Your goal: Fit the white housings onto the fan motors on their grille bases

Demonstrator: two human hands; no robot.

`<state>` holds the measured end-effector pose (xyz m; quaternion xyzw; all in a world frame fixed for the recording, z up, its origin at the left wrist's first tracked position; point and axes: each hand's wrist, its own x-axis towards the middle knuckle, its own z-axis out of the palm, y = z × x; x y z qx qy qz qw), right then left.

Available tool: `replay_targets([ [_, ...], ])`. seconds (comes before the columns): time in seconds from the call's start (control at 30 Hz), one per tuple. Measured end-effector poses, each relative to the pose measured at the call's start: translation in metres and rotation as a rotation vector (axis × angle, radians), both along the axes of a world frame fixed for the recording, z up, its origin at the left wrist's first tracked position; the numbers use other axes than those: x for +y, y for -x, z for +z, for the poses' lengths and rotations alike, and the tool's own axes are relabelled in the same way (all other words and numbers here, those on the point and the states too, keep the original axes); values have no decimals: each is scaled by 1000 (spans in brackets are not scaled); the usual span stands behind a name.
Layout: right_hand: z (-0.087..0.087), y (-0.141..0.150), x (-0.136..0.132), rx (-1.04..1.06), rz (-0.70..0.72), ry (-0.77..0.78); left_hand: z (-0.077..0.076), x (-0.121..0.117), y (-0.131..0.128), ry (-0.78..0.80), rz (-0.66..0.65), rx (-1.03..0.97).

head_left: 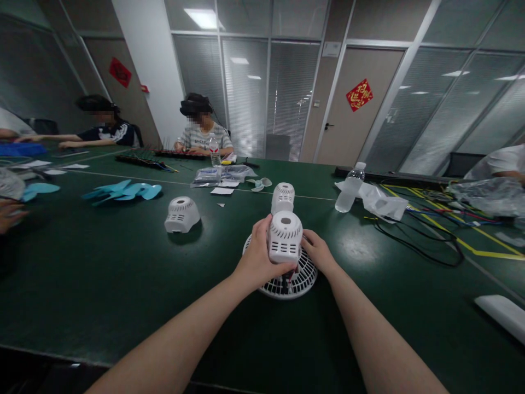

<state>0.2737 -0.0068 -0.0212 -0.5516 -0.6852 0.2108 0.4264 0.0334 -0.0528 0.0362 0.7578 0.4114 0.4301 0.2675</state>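
With twelve o'clock straight ahead from the slotted, round white grille, light-blue plastic fan blades [122, 191] are seen far out at ten o'clock on the dark green table [123, 295], with a vented, domed white plastic housing [181, 214] nearer in the same direction. By the left hand [258, 254], a matching white housing [285, 236] is gripped around its left side and lower edge, above the white grille [305, 279]; a third housing [283, 198] is seen just behind, at twelve o'clock. The right hand [319, 250] is held with fingers bent at the gripped housing's right side; whether it is touched cannot be told. A translucent plastic bottle [350, 189] is seen at one o'clock. The held shell is judged light, stiff and rather smooth, best held by its side walls, with the dark parts [287, 282] beneath left unpinched.
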Motion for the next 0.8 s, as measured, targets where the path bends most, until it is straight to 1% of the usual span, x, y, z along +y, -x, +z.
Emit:
replay_targets([
  [0.2, 1, -1, -2, -3, -1, -13, 5, 3, 10, 38, -96, 56],
  [0.37, 1, -1, -2, -17, 1, -22, 2, 13, 20, 86, -221, 95],
  [0.47, 6, 0, -5, -52, -11, -65, 1, 19, 26, 124, -280, 117],
  [0.6, 19, 2, -12, -92, -66, -171, 1, 22, 31, 143, -318, 143],
  [0.7, 28, 4, -19, 4, -88, -248, 1, 23, 32, 154, -324, 138],
  [0.73, 31, 6, -21, 59, -72, -261, 1, 23, 32, 151, -322, 138],
  [0.8, 36, 11, -26, 160, 11, -261, 0, 22, 31, 134, -309, 145],
])
